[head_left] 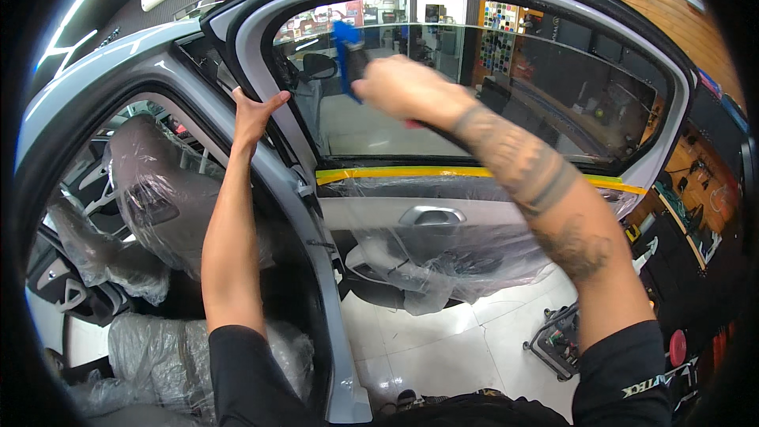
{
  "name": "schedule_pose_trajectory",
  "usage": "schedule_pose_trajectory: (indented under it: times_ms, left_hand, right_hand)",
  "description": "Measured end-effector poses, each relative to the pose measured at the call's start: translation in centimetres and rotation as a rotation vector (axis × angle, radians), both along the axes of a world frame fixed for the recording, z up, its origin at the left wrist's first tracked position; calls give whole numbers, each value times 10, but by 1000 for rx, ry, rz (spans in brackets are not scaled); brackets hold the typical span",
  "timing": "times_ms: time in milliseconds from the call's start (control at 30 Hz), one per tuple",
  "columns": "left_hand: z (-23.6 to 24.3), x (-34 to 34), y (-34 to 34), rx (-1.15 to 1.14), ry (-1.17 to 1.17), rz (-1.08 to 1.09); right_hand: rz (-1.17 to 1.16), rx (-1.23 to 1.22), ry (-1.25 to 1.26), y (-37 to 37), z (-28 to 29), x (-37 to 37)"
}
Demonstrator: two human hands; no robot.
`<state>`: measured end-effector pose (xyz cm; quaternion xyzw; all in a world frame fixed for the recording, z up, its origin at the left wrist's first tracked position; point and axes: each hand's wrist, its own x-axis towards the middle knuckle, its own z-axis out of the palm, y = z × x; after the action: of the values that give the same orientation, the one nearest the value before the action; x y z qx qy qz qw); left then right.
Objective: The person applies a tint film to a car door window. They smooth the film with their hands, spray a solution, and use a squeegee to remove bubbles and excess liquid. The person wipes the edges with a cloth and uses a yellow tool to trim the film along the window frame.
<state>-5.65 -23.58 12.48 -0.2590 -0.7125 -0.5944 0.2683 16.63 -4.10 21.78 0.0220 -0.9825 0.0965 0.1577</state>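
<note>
Right hand (403, 88) fingers closed round blue squeegee (345, 55), over left part of car-door window (577, 91). Left hand (254, 117) fingers spread wide at door frame (251, 35). Yellow tape (443, 171) below window. Plastic-wrapped seat (158, 182) left, white tiled floor (443, 348) near, wood panelling (692, 20) far right.

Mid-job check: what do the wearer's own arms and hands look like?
The left hand and right hand are ungloved. Both sleeves are short and black; the right one bears white print. Dark tattoos, bands among them, mark the right forearm; none show on the left forearm.
</note>
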Motion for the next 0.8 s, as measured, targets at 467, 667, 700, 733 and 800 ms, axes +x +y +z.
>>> schedule_pose_trajectory:
  times_ms: [467,667,700,733,800]
  left_hand:
    - [2,-23,-20,-128,-17,-107]
    - [4,-32,-6,-176,67,-63]
    - [8,-32,3,-202,70,-42]
    - [6,-36,1,-228,67,-3]
    - [5,-33,0,-233,70,-41]
  right_hand:
    - [-5,156,-283,14,-50,47]
    - [105,396,107,30,-79,-35]
    - [45,251,76,17,-80,-63]
    - [78,225,159,-10,-83,-83]
    - [135,195,208,-25,-85,-102]
